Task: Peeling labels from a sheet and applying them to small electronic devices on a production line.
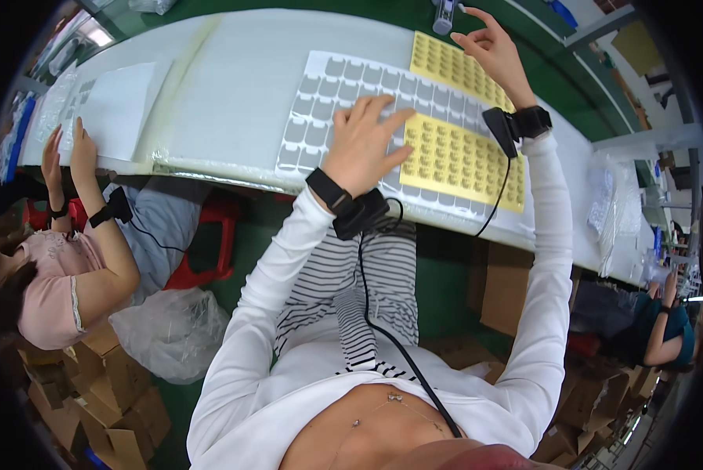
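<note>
My left hand (365, 145) lies with its fingers spread on a white sheet (308, 106) covered in rows of grey rounded cut-outs. Its fingertips reach the left edge of a yellow sheet (465, 160) printed with rows of small dark marks, which rests on the white sheet. My right hand (492, 55) is raised over the table's far side, fingers curled and apart, with nothing visible between them. Beside those fingertips is a small grey cylindrical object (444, 16). A second yellow sheet (437, 59) lies partly beneath my right hand and wrist.
On my left a seated person (85, 274) has both hands over white sheets (120, 102) on the same table (226, 86). Another person (668, 329) works at the far right, past clear bubble wrap (618, 204). Cardboard boxes (120, 384) and a plastic bag (171, 333) lie on the floor.
</note>
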### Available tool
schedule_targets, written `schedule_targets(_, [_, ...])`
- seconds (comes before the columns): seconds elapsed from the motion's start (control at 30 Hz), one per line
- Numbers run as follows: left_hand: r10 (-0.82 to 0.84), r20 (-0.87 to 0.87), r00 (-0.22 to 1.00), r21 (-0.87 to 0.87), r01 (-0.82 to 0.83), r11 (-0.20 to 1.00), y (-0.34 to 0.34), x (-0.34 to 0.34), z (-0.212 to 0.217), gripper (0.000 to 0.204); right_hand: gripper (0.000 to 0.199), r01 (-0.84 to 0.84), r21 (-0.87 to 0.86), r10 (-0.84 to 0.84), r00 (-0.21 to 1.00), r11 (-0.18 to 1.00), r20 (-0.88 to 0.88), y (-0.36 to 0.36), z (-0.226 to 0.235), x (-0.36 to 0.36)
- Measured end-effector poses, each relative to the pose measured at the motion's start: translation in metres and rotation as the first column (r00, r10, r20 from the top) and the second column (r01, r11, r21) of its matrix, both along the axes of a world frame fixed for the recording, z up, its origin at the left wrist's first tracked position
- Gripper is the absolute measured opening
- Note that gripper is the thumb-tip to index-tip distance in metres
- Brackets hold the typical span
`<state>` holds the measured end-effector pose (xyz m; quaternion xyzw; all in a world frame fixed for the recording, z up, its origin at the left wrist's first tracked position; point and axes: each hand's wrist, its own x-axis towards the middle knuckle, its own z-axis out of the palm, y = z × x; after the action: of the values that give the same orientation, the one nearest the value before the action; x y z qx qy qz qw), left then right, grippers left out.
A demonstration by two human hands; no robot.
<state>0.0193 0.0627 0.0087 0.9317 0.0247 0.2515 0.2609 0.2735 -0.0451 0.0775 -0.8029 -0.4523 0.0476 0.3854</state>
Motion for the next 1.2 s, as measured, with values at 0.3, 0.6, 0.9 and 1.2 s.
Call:
schedule_targets(0.3, [-0.037,0.051,0.998,-0.107,0.042,0.993,-0.008,0.0,0.002,0.042,0.096,0.472,-0.156,-0.387,0.838,0.867,0.385,0.078,-0.043,0.082])
schedule_targets(0.6, [0.038,0.244,0.969,-0.662,0.138,0.736,0.007,-0.005,0.014,0.039,0.084,0.049,0.305,0.155,0.78,0.951,-0.606,0.009,0.029,-0.051])
schedule_targets(0.9, [0.026,0.443,0.896,-0.882,0.431,0.19,-0.019,-0.043,0.054,0.039,0.074,-0.089,0.475,0.306,0.863,0.875,-0.403,-0.04,0.023,-0.204])
schedule_targets(1.2, [-0.223,0.19,0.956,-0.961,0.228,0.157,-0.02,-0.079,0.063,0.036,0.015,-0.535,0.145,0.545,0.838,0.832,-0.038,-0.049,0.053,-0.207])
